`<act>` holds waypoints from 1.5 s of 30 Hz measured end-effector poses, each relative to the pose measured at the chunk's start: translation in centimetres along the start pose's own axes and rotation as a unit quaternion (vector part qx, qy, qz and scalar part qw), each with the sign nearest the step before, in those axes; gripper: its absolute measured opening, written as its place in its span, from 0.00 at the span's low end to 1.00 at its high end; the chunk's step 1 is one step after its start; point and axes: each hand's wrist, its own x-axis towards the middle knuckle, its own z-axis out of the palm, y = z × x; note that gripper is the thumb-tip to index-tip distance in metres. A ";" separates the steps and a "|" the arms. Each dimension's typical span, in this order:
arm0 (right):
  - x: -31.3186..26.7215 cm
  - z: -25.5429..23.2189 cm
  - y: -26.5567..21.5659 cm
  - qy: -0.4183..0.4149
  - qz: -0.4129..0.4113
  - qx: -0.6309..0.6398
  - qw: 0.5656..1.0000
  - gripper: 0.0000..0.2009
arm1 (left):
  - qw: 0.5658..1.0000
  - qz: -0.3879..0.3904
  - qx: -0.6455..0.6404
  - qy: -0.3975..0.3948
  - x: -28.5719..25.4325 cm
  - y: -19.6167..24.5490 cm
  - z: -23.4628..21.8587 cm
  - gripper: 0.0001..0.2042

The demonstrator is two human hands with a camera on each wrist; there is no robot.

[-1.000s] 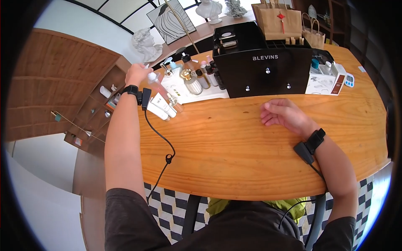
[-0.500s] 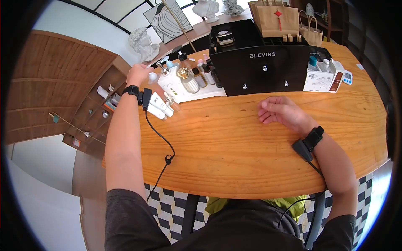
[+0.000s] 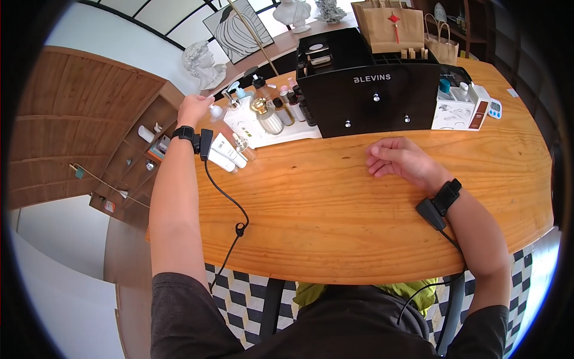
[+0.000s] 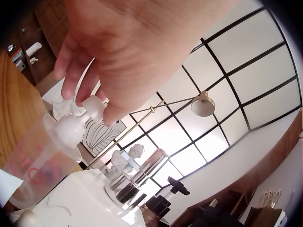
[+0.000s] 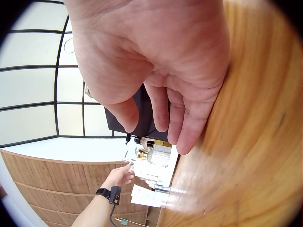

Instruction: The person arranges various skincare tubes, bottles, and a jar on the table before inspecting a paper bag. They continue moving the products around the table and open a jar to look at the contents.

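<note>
At the table's far left, my left hand (image 3: pixel 195 110) pinches the white pump head (image 4: pixel 94 108) of a translucent bottle (image 4: pixel 45 158) with pink lettering. The thumb and fingertips are at the nozzle. In the head view the hand and wrist partly hide this bottle. Close by lie two white tubes (image 3: pixel 229 151) and a dropper bottle (image 3: pixel 244 146). Beside them a white tray (image 3: pixel 290 136) bears a ribbed bottle with a gold cap (image 3: pixel 268 117) and several other bottles. My right hand (image 3: pixel 399 160) rests on the table on its side, fingers loosely curled, holding nothing.
A black cosmetics case (image 3: pixel 371 105) with clear knobs stands behind my right hand, a paper gift bag (image 3: pixel 391 30) behind it. On its right are a white box (image 3: pixel 451 113) and a small timer (image 3: pixel 494 109). A cable (image 3: pixel 240 209) trails from the left wrist.
The head view has shifted slightly. My left hand and the pump head sit a little lower and further right against the things behind them. The right hand has hardly moved.
</note>
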 end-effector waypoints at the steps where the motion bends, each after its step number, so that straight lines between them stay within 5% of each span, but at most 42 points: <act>1: 0.0 0.1 -0.1 0.000 0.000 0.000 1.000 0.17 | 1.000 -0.003 -0.007 -0.001 -0.1 0.0 0.0 0.26; 5: -0.1 0.2 -0.2 0.006 0.003 -0.008 1.000 0.17 | 1.000 -0.004 -0.014 -0.004 0.5 -1.1 0.5 0.28; 10: -0.4 0.1 -0.2 0.011 -0.003 -0.013 1.000 0.18 | 0.978 0.079 -0.125 0.149 1.1 -3.3 1.0 0.25; 15: 0.0 -0.1 0.3 -0.001 -0.001 -0.020 1.000 0.16 | 0.929 0.143 -0.320 0.120 -9.1 1.7 -4.5 0.19; 21: -0.2 0.3 0.1 0.001 -0.008 -0.019 1.000 0.16 | 0.910 0.183 -0.371 0.038 -20.0 7.3 -9.1 0.15; 27: 0.0 0.0 0.3 0.003 -0.007 -0.036 0.999 0.16 | 0.874 0.207 -0.429 -0.097 -22.5 8.9 -0.9 0.12; 32: 0.1 0.0 0.1 -0.001 0.007 -0.046 0.999 0.15 | 0.839 0.071 -0.459 -0.284 -23.3 10.6 6.7 0.12; 40: 0.5 -0.1 0.1 0.004 0.015 -0.043 0.999 0.11 | 0.818 0.065 -0.490 -0.294 -23.2 8.4 13.8 0.12; 45: 1.0 0.8 -0.5 0.039 0.040 -0.072 0.996 0.09 | 0.831 0.099 -0.471 -0.280 -24.1 7.4 12.9 0.13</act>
